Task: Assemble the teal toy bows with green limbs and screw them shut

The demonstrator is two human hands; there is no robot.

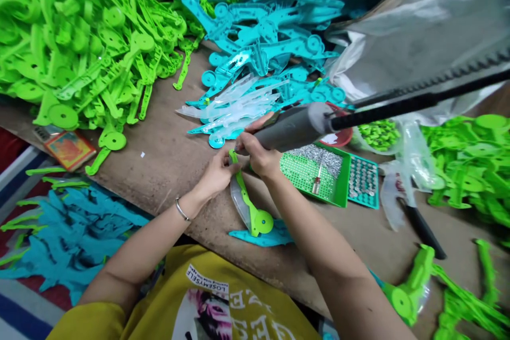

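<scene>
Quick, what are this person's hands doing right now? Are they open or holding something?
Left hand: closed, pinching the end of a green plastic part.
Right hand: closed, gripping a grey cylindrical tool.

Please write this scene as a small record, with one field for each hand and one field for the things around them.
Left hand: pinches the top of a green plastic part
Right hand: grips a grey cylindrical tool
Around: green plastic parts, teal plastic parts, green tray of small metal pieces, brown table
</scene>
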